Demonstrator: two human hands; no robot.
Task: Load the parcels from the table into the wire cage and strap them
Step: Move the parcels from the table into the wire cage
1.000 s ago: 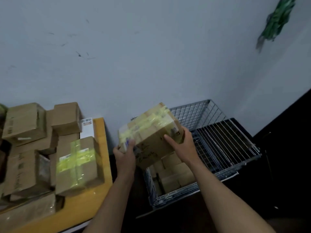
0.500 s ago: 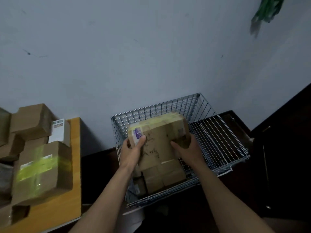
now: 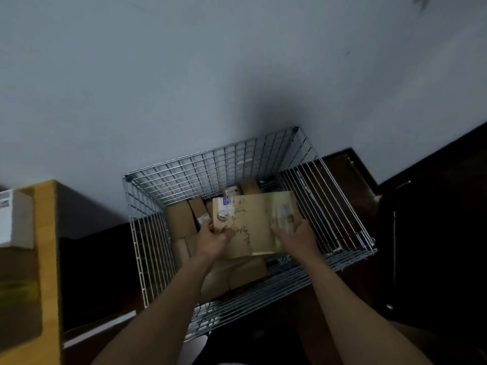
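Both the left hand (image 3: 214, 239) and right hand (image 3: 295, 237) are gripping a parcel (image 3: 253, 219) by its sides; it is now dropping into the cage (image 3: 200, 167), over boxes (image 3: 237, 275) along its front edge.

No legible text. Parcel (image 3: 253, 222) over cage (image 3: 210, 164): small label w/ purple print (image 3: 226, 201) at far-left corner, round stamp-like mark (image 3: 222, 215) just nearer, dark handwritten scrawl (image 3: 243, 231) toward near edge, pale label (image 3: 286, 214) under tape at right; all too blurred to read. White box (image 3: 15, 222) on table (image 3: 48, 233), left: label (image 3: 4, 200) w/ dark print, also unreadable.
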